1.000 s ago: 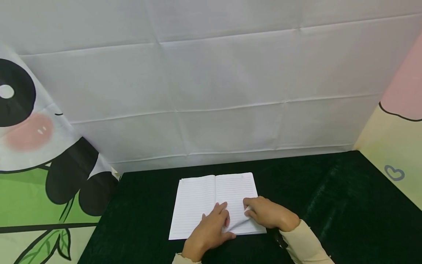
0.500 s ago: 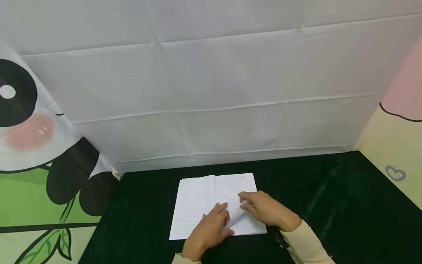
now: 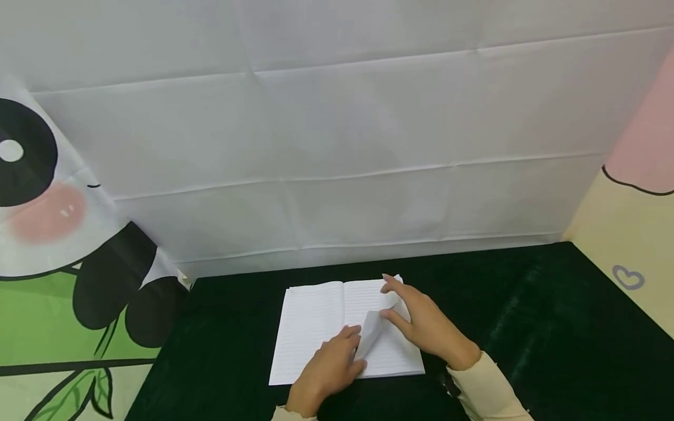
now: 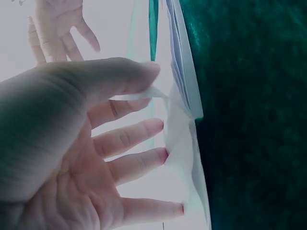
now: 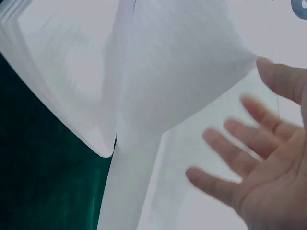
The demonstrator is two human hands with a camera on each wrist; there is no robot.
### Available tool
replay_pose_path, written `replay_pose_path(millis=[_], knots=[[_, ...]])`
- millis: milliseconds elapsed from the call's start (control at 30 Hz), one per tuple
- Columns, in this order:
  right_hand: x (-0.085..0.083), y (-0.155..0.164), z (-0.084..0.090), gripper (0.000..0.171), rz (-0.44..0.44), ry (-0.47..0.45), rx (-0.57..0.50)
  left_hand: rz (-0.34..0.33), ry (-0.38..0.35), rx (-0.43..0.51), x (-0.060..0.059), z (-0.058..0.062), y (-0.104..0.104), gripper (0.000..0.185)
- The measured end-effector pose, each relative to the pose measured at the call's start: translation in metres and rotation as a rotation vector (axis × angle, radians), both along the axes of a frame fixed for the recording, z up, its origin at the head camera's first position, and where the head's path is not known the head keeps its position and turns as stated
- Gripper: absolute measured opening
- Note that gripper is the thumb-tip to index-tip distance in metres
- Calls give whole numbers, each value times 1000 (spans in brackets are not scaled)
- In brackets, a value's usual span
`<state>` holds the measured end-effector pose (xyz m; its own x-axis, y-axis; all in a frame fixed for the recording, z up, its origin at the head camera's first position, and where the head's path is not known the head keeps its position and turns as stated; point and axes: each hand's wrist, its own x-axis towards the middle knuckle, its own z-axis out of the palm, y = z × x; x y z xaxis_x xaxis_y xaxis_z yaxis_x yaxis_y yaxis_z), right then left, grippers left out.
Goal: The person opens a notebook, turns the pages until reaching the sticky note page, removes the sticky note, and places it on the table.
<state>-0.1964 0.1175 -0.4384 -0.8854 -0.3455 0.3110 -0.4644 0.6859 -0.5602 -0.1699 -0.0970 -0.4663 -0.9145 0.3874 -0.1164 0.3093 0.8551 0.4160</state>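
Right hand (image 3: 423,320), fingers splayed, thumb touching a raised page (image 3: 371,332), hung over an opened notebook (image 3: 308,327) on the tabletop (image 3: 231,327).
Leftward of it, the page slanted toward the left hand (image 3: 330,363), its fingers extended; whether that hand pinched paper could not be told.

Lifted page (image 3: 371,332) bars way across notebook (image 3: 310,327); room over cloth (image 3: 532,316), right.

Bench (image 3: 226,339), qty. 1: is wearing dk. green cloth (image 3: 516,292), velvety in look, w/ paler streaks showing at rt. of head view. Notebook (image 3: 310,327), qty. 1, wht., ruled pp.: is lying open directly on cloth, a bit lt. of ctr., nr. far edge; lt. pg. is resting flat, one rt.-side leaf is arching up off pp. beneath.
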Motion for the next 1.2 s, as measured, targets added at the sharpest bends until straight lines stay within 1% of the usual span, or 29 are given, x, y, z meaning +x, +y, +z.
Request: replay_pose_path(millis=[33, 133, 233, 300, 367, 467, 533, 600, 667, 733, 800, 900, 967, 1033, 1100, 1200], knots=[[0, 0, 0, 58, -32, 6, -3, 9, 0, 14, 0, 0, -1, 44], [1, -2, -3, 64, -104, -25, 3, 36, -2, 73, 0, -1, -4, 44], [3, -5, -6, 65, -153, -118, 41, 56, -15, 121, 0, 0, -8, 41], [4, -6, -9, 62, -157, -196, 82, 74, -24, 136, 1, 1, -10, 39], [6, -7, -11, 58, -120, -265, 131, 89, -26, 148, 2, 1, -13, 39], [8, -6, -14, 55, 9, -329, 191, 117, -25, 185, 3, 2, -15, 40], [10, -6, -16, 61, 99, -353, 220, 139, -12, 206, 4, 2, -17, 41], [13, -7, -18, 71, 154, -389, 233, 168, 3, 223, 4, 3, -19, 44], [15, -8, -19, 80, 166, -422, 247, 211, 17, 227, 4, 5, -23, 46], [17, -9, -18, 85, 161, -455, 253, 264, 34, 224, 4, 7, -27, 48], [17, -10, -17, 85, 159, -460, 266, 322, 42, 218, 3, 10, -32, 50], [13, -11, -16, 84, 163, -432, 294, 394, 80, 211, -1, 15, -40, 49], [9, -11, -15, 83, 165, -415, 309, 421, 104, 215, -5, 18, -44, 48], [8, -10, -18, 83, 168, -403, 319, 440, 117, 220, -7, 18, -47, 46], [9, -8, -22, 82, 171, -405, 317, 444, 114, 231, -7, 17, -49, 46], [12, -5, -29, 80, 185, -411, 304, 459, 112, 215, -5, 14, -51, 47]])
